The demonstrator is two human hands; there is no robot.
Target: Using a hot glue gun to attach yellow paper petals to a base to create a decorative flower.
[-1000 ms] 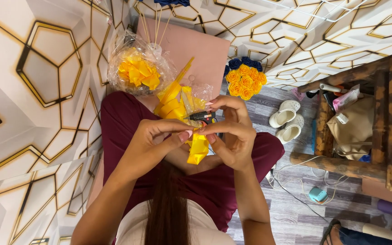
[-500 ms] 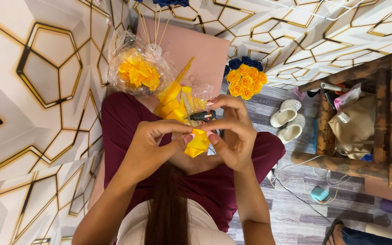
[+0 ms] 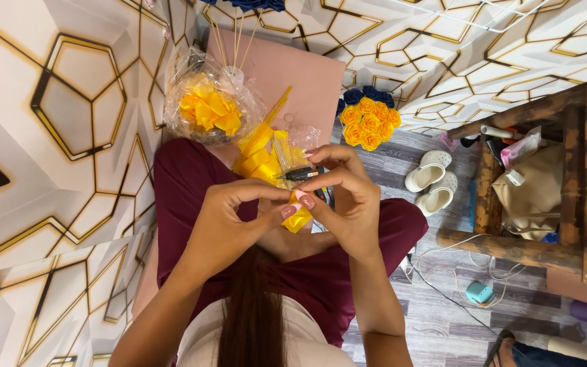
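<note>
1. A seated person's left hand (image 3: 229, 224) and right hand (image 3: 348, 197) meet over a lap in dark red trousers (image 3: 348, 272), seen from a head-worn camera looking down.
2. Both hands pinch a small piece of folded yellow ribbon (image 3: 298, 219): the left thumb and forefinger close on it from one side, the right fingertips press it from the other.
3. The right hand also grips a slim dark tool (image 3: 299, 175) between thumb and fingers; its tip points toward the left, just above the ribbon. What kind of tool it is cannot be told.
4. The ribbon piece sits between the two hands, above the knees and just in front of a heap of yellow ribbon strips in clear wrapping (image 3: 266, 153).
5. Beyond that heap lies a clear plastic bag of finished yellow ribbon flowers (image 3: 212, 109), resting on a pink board (image 3: 300, 75) with thin wooden sticks (image 3: 236, 37) standing near it.
6. To the right, a bouquet of yellow and blue ribbon roses (image 3: 368, 119) lies on the grey floor.
7. White clogs (image 3: 433, 178) sit near a rough wooden shelf (image 3: 572, 204) holding a beige bag (image 3: 531, 190).
8. A small teal device (image 3: 478, 293) with white cable lies on the floor.
</note>
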